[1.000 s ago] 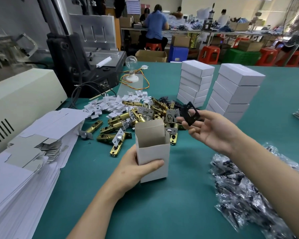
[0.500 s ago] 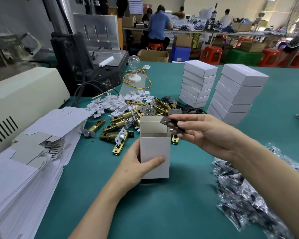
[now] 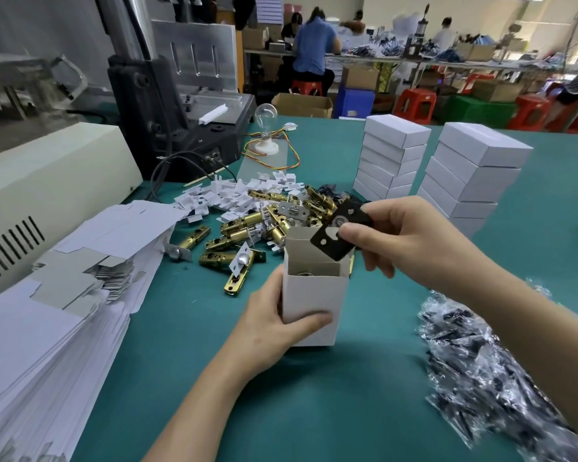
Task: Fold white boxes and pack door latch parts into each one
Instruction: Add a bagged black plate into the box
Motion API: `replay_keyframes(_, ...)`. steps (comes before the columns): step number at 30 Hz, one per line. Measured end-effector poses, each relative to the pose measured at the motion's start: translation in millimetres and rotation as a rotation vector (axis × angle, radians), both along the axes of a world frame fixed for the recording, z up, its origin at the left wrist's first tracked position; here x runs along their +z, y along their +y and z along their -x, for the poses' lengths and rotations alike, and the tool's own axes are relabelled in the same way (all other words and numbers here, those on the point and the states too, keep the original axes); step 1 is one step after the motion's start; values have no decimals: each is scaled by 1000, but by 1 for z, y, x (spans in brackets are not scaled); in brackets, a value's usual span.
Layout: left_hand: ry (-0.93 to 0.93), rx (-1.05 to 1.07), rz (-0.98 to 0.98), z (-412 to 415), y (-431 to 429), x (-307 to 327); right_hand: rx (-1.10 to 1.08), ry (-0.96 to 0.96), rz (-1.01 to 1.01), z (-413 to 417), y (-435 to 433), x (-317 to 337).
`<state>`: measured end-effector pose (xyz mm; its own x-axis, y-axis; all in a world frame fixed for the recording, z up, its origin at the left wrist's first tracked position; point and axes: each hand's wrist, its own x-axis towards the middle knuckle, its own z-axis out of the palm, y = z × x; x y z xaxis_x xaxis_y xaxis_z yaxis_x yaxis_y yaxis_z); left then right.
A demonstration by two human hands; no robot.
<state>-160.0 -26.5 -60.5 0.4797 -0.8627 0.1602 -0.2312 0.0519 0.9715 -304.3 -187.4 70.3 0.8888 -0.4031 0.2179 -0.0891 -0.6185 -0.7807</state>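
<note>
Teal tabletop (image 3: 314, 395) carries a heap of brass latch bolts (image 3: 247, 228) near its middle. Just in front, the open white cardboard box (image 3: 314, 295) stands upright, gripped by our left hand (image 3: 264, 325); our right hand (image 3: 407, 238) pinches a flat black plate (image 3: 331, 248) over its mouth.

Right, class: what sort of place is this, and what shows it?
Probably a factory packing floor: stacks of closed white boxes, a heap of brass door latches, and workers at a long bench behind.

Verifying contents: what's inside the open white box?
A silvery part shows inside the white box; walls hide the rest. Right hand holds a black plate at its mouth.
</note>
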Motion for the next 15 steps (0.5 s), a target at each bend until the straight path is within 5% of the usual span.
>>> replay_keyframes(6,-31,-11,-6,-1,-2,0,-25,187,440,-6,2,2)
replay_keyframes(15,0,-22,-7,-3,-3,0,202,545,609,-21,0,17)
